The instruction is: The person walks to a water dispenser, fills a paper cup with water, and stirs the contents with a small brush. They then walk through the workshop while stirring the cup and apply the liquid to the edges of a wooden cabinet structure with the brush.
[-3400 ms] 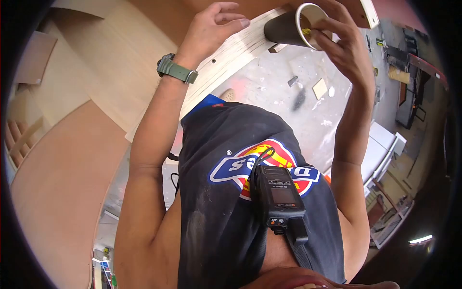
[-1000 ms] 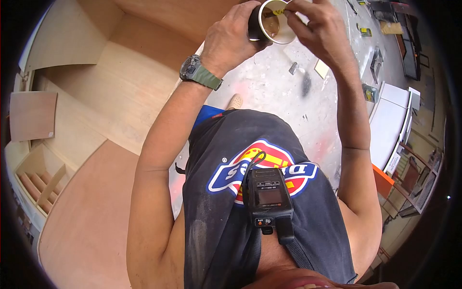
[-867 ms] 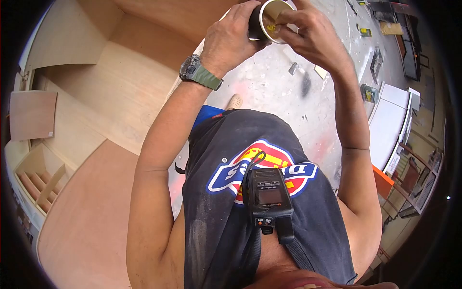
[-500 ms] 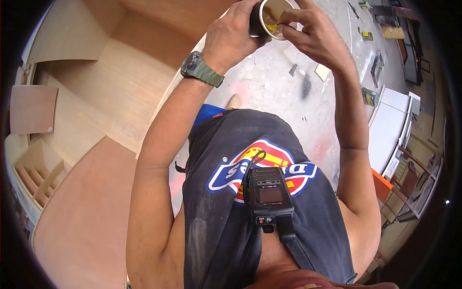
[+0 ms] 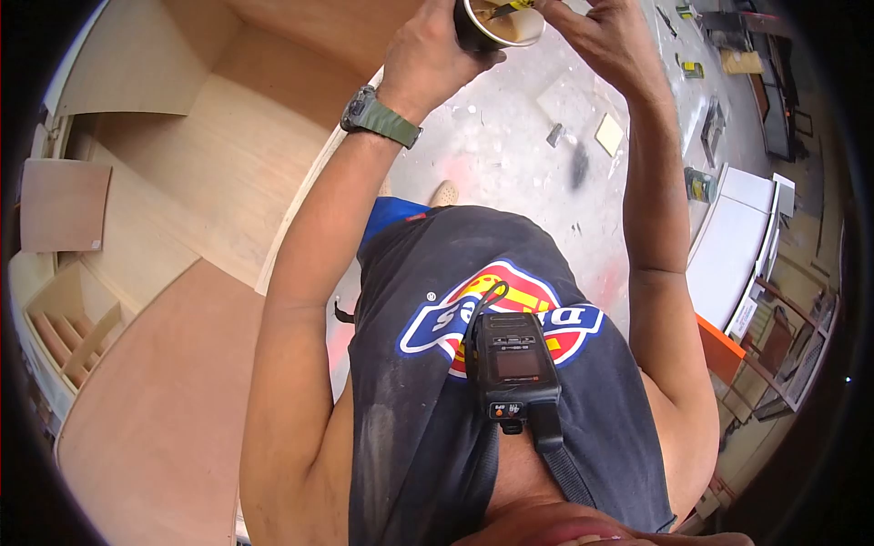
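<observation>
My left hand [image 5: 428, 56], with a green-strapped watch on its wrist, is wrapped round a dark cup [image 5: 470, 35] with a white rim. The cup is tilted, so its light brown contents show inside. In my right hand [image 5: 612, 45], the fingers pinch a slim yellow-and-black tool [image 5: 512, 8], whose dark tip reaches into the cup. Its exact kind cannot be made out, since the fingers and the top edge of the view hide part of it.
A wooden panel structure [image 5: 246, 136] stands along the left, with a curved board [image 5: 159, 382] nearer me. Below the hands lies a paint-spotted grey floor [image 5: 537, 173] with a pale square piece [image 5: 609, 135]. A white cabinet-like piece [image 5: 733, 237] and an orange panel [image 5: 719, 341] are at right.
The cup has moved up and left and is turned more. My right hand has drawn back from inside the cup, and the yellow-and-black tool shows more clearly between its fingers.
</observation>
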`<state>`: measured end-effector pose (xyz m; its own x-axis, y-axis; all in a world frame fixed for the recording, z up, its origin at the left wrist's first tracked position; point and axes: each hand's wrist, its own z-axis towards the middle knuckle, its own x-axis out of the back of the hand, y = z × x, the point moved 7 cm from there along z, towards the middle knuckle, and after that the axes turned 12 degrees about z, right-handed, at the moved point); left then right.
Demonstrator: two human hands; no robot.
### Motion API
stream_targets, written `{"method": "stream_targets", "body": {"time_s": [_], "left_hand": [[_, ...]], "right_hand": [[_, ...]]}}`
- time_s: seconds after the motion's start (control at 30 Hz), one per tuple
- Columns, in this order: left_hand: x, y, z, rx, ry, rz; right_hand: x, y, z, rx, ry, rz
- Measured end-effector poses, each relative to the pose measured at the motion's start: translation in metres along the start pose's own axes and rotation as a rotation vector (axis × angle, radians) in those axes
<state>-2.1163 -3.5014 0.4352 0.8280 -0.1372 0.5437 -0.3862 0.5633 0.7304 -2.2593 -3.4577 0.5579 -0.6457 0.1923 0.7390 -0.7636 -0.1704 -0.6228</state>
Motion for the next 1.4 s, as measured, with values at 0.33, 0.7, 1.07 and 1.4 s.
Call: {"method": "stream_targets", "body": {"time_s": [0.33, 0.7, 1.07, 1.4], "left_hand": [[-0.014, -0.016, -0.007, 0.225, -0.151, -0.172], [0.001, 0.013, -0.007, -0.075, 0.094, -0.025], [0.005, 0.014, -0.014, -0.135, 0.096, -0.009], [0.005, 0.015, -0.018, -0.02, 0.003, -0.032]], "right_hand": [[0.026, -0.034, -0.003, 0.134, 0.126, -0.116], [-0.029, -0.018, -0.006, 0.244, -0.134, -0.034], [-0.025, -0.03, -0.007, 0.153, -0.224, 0.047], [-0.034, -0.035, -0.006, 0.329, -0.303, -0.019]]}}
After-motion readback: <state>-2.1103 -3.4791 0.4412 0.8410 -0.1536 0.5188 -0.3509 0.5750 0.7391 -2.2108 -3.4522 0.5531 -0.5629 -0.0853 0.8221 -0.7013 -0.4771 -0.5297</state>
